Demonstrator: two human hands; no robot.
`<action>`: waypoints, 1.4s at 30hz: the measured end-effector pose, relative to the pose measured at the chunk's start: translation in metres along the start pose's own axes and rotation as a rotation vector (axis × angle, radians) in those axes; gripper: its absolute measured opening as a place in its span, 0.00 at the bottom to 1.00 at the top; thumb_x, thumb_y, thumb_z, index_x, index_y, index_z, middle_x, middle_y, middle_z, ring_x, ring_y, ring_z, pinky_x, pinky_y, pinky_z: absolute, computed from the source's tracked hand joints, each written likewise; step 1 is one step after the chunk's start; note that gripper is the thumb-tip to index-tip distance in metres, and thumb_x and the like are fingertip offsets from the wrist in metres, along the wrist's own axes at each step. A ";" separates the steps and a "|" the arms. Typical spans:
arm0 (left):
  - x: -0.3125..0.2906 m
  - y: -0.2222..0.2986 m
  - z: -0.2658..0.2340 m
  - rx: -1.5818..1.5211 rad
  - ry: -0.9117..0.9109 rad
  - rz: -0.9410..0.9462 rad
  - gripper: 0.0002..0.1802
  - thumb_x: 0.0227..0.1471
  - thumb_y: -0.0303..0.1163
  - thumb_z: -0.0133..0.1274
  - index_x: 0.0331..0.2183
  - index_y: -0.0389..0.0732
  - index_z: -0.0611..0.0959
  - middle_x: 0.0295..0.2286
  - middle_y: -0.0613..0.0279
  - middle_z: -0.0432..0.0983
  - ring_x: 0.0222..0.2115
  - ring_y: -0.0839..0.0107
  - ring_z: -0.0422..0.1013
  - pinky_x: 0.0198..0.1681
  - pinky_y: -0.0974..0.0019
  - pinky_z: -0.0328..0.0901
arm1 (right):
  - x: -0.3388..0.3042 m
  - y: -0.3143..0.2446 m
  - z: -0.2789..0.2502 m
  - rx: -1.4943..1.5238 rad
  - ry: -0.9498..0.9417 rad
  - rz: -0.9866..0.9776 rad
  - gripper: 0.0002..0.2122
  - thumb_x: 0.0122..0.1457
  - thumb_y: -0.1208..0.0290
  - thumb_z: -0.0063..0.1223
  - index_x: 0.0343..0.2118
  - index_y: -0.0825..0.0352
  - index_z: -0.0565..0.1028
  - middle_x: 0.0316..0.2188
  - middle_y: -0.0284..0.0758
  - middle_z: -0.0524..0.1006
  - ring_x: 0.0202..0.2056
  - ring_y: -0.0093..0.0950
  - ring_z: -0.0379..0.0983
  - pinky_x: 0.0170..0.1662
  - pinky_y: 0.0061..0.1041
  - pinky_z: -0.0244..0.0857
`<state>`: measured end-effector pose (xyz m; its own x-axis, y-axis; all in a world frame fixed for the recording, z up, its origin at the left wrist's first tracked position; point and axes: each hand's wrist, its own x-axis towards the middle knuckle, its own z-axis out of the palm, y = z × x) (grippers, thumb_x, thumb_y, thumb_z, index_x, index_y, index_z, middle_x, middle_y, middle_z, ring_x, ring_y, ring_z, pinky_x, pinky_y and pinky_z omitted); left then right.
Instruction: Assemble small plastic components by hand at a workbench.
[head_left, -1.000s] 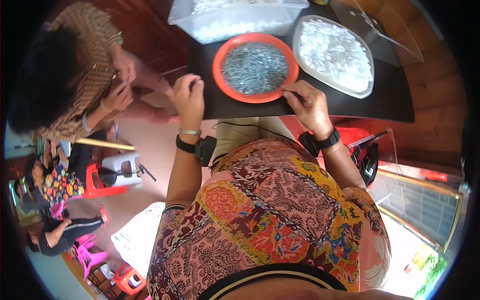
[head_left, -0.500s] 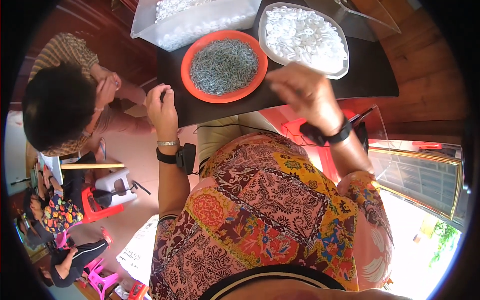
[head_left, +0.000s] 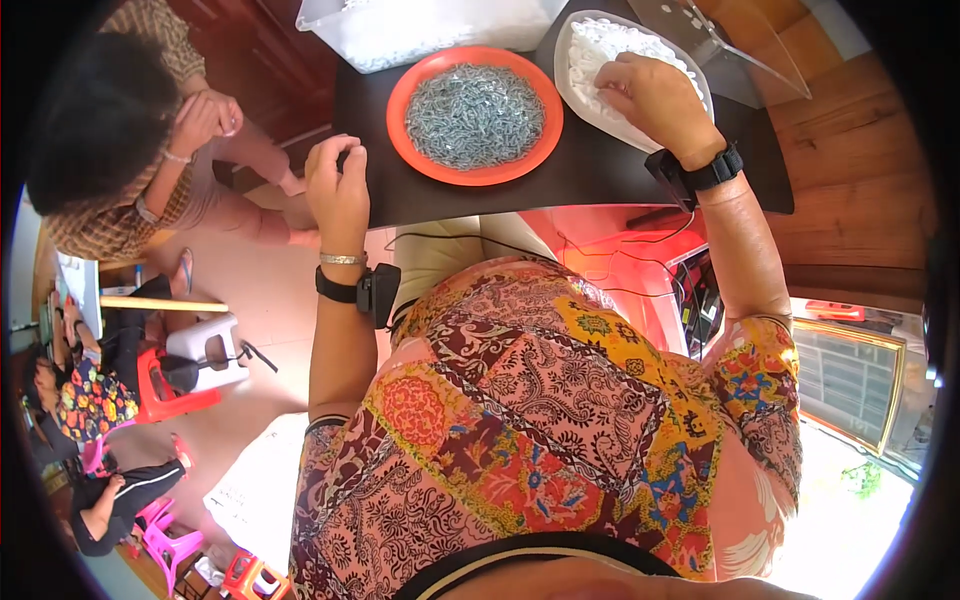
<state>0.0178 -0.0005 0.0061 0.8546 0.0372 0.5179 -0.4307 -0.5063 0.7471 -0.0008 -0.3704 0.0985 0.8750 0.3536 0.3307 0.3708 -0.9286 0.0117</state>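
My right hand (head_left: 660,105) is over a pale plastic tray (head_left: 572,100) heaped with small white oval plastic pieces (head_left: 625,42). Its fingers are bent together at the pieces, and whatever lies between the tips is hidden. Left of an orange-red plate (head_left: 398,125), by the table's near edge, my left hand (head_left: 338,190) is held up with fingers curled in; anything inside it is too small to make out. Thin grey metal pieces, like small screws (head_left: 475,118), fill the plate, with neither hand touching them.
The dark table (head_left: 500,200) also bears a large translucent bin (head_left: 440,40) of white pieces at the back and a clear plastic panel (head_left: 735,40) at the right. Another person (head_left: 110,120) sits close on the left. Below the table a cable runs by a red plastic container (head_left: 610,245).
My right hand has moved from the plate's right side, up and right, to the white pieces in the tray. My left hand stays curled in nearly the same spot. The view has shifted slightly.
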 end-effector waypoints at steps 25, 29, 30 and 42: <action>-0.003 -0.004 0.003 -0.025 -0.022 -0.001 0.07 0.50 0.27 0.52 0.32 0.35 0.79 0.34 0.57 0.76 0.38 0.62 0.70 0.45 0.63 0.62 | -0.014 0.036 -0.020 0.226 0.123 0.256 0.07 0.54 0.72 0.52 0.35 0.65 0.77 0.31 0.39 0.78 0.31 0.36 0.76 0.36 0.29 0.68; -0.003 -0.004 0.004 0.004 -0.005 -0.015 0.07 0.50 0.28 0.52 0.32 0.35 0.79 0.34 0.57 0.76 0.38 0.62 0.70 0.45 0.63 0.63 | -0.010 0.035 -0.024 0.248 0.038 0.242 0.08 0.53 0.71 0.53 0.35 0.65 0.77 0.31 0.38 0.78 0.33 0.36 0.75 0.37 0.30 0.68; -0.004 -0.007 0.003 0.006 -0.003 -0.018 0.07 0.50 0.28 0.52 0.32 0.35 0.79 0.34 0.57 0.76 0.38 0.62 0.70 0.45 0.63 0.63 | -0.008 0.034 -0.023 0.218 0.027 0.179 0.08 0.53 0.70 0.53 0.34 0.64 0.77 0.30 0.38 0.78 0.33 0.36 0.75 0.37 0.31 0.68; -0.005 -0.001 0.003 0.005 -0.012 -0.017 0.07 0.50 0.28 0.52 0.32 0.35 0.79 0.34 0.57 0.76 0.38 0.62 0.70 0.45 0.63 0.63 | -0.009 0.045 -0.007 -0.098 -0.047 0.133 0.08 0.54 0.68 0.47 0.30 0.65 0.75 0.31 0.38 0.76 0.35 0.40 0.72 0.39 0.36 0.66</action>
<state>0.0147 -0.0028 0.0018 0.8654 0.0355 0.4998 -0.4144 -0.5100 0.7538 0.0054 -0.4159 0.1030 0.9287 0.2296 0.2913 0.2207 -0.9733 0.0634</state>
